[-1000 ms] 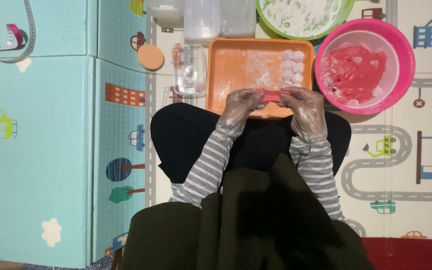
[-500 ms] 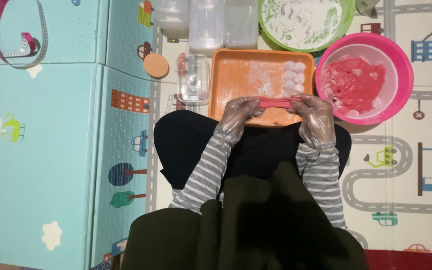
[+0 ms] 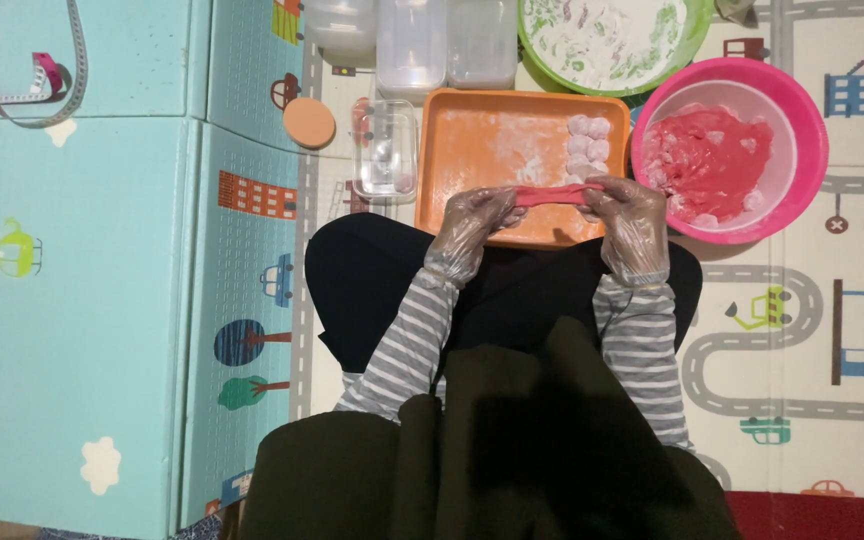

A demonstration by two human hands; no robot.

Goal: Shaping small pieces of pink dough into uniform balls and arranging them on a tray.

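Three clear plastic containers point(image 3: 412, 40) stand in a row above the orange tray point(image 3: 462, 140); no labels, signs or screens show.

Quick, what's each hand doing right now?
Left hand: closed on one end of the red dough strip.
Right hand: closed on its other end.

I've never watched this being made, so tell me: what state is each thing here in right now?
Red dough strip: stretched between both hands.
Left hand: gloved, gripping the strip's end.
Right hand: gloved, gripping the other end.
Orange tray: floured, holding pale dough balls.
Pink bowl: part full of red dough.
Green bowl: dusted with flour.
Small clear container: open.
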